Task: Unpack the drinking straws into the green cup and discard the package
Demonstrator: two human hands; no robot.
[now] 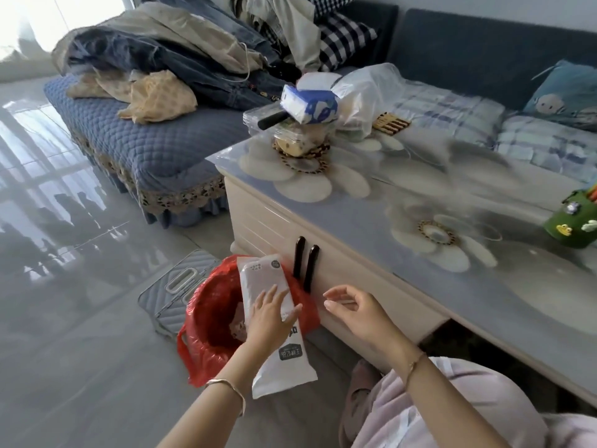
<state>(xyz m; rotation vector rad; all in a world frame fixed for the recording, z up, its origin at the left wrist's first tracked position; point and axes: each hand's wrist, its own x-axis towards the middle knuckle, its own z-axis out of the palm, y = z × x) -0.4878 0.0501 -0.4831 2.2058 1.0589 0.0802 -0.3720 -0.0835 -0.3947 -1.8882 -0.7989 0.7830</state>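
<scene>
My left hand [269, 318] grips the long white straw package [284, 357], thumb on one side and fingers across its front. The package hangs slanted over the rim of a bin lined with a red plastic bag [206, 318] on the floor. Just to the right, my right hand [358, 313] hovers in front of the table's side with fingers loosely curled, holding nothing. The green cup [573, 226], decorated with small figures, stands at the right edge of the view on the table, with coloured straw ends showing at its top.
The low table [371, 202] has a flower-print top and two dark handles [305, 265] on its side. At its far end lie a tissue pack [308, 105], clear boxes and a plastic bag. A blue sofa piled with clothes stands behind. A grey folded item lies beside the bin.
</scene>
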